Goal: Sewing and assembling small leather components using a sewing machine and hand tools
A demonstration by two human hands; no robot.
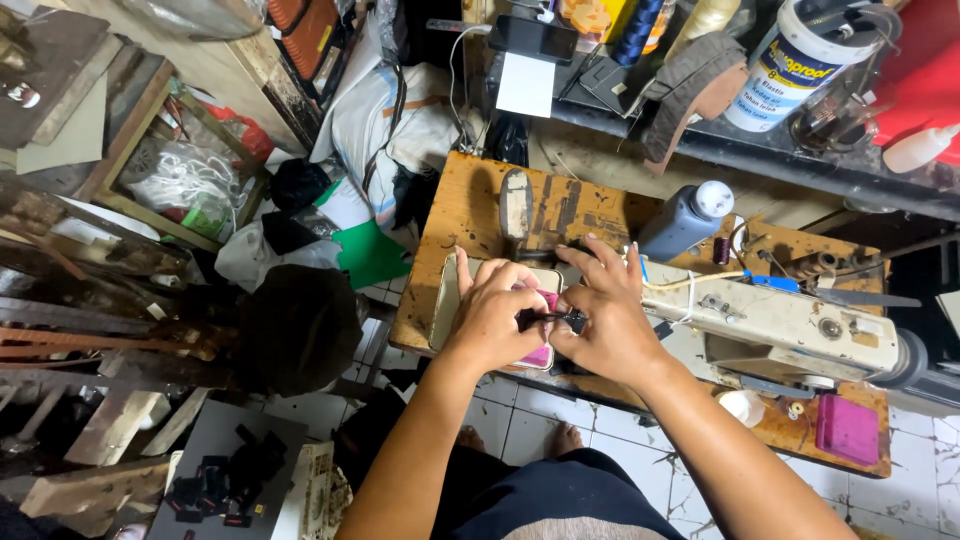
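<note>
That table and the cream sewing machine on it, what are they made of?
The table looks like bare wood: brown, stained, with worn dark patches. The sewing machine looks like painted metal: cream coat, chipped and grimy, with screws showing. Both hands pinch a small black piece beside it.

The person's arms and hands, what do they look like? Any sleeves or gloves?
Both forearms are bare, with no sleeves in view. The left hand and right hand wear no gloves, and no rings, watch or bracelets show. The fingernails are short and plain.

I see a worn, stained wooden surface (pixel 470 200), a scuffed cream-painted metal sewing machine (pixel 790 320), and a matt grey plastic bottle (pixel 685 220).
</note>
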